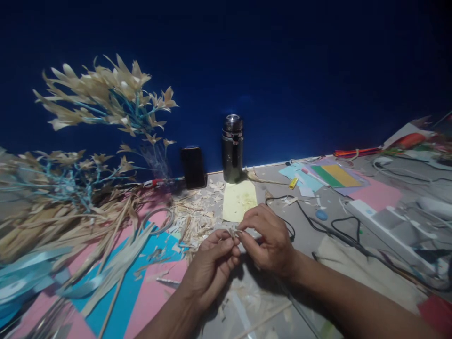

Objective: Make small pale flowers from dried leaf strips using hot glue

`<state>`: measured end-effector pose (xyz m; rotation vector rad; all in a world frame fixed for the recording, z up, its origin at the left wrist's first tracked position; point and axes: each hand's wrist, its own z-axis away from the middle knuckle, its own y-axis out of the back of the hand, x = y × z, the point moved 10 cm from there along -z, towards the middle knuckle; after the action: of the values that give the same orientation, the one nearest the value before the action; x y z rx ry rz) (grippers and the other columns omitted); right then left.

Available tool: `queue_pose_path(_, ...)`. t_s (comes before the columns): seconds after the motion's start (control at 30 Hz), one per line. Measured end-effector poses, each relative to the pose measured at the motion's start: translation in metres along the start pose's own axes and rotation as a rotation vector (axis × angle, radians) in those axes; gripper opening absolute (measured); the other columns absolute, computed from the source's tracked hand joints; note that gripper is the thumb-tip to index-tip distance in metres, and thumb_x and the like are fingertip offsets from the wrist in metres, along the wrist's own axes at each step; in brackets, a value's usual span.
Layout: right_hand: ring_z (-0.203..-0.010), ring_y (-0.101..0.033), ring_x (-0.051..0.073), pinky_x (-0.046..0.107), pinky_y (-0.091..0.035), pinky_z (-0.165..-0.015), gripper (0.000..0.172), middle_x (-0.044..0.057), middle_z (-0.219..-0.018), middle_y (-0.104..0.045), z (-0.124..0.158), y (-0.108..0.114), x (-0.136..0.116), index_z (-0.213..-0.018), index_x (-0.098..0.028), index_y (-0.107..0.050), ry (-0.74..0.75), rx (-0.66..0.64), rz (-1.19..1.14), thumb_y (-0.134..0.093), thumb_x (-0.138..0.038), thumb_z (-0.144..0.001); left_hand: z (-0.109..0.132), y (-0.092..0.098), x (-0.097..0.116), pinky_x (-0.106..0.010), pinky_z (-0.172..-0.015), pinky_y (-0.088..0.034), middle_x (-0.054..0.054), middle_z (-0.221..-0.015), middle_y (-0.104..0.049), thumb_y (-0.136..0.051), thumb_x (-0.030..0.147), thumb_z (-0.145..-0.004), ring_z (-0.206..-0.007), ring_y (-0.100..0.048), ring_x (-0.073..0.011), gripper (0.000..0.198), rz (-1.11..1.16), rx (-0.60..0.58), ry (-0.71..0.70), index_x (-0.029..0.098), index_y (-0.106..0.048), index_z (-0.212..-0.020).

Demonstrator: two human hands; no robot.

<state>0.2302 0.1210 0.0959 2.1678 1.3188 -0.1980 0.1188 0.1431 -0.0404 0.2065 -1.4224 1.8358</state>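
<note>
Above the table's front middle, my left hand [219,256] is closed, its thumb and fingers pinching a small pale husk piece [233,232] with pointed tips. My right hand [268,238] reaches in from the other side and pinches the same piece between thumb and forefinger. The fingers hide most of it, so its full shape cannot be made out. A yellow paper [240,201] with small crumbs on it lies just beyond the hands. Loose husk scraps [197,221] are scattered to the left of them.
Husk flowers on blue stems [116,96] stand at the left, above dried husk strips [38,226]. A phone [193,168] and a flask [232,157] stand by the blue wall. To the right lie a black cable [339,240], a white power strip [388,233] and coloured papers [330,175].
</note>
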Motion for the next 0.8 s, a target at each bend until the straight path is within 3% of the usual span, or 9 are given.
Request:
queue_pose_path(0.47, -0.076, -0.061, 0.021, 0.034, -0.048, -0.068, 0.014, 0.007, -0.078, -0.066, 0.0015, -0.0032, 0.0018, -0.083, -0.019, -0.062, -0.031, -0.037, 0.02, -0.059, -0.006, -0.082, -0.0009, 0.0049, 0.0031, -0.017, -0.056, -0.056, -0.002, -0.065, -0.072, -0.101, 0.017, -0.046, -0.058, -0.068, -0.0104, 0.039, -0.085, 0.066, -0.052, 0.013, -0.069, -0.069)
queue_pose_path(0.8, -0.074, -0.06, 0.021, 0.033, -0.046, -0.067, 0.012, 0.005, -0.075, -0.064, 0.0026, -0.0054, 0.0059, -0.078, -0.019, -0.059, -0.091, -0.048, -0.002, -0.059, -0.007, -0.08, 0.0023, -0.0002, 0.0092, -0.018, -0.057, -0.052, -0.001, -0.059, -0.07, -0.095, 0.016, -0.056, -0.055, -0.065, -0.0111, 0.034, -0.177, 0.048, -0.129, 0.015, -0.064, -0.071)
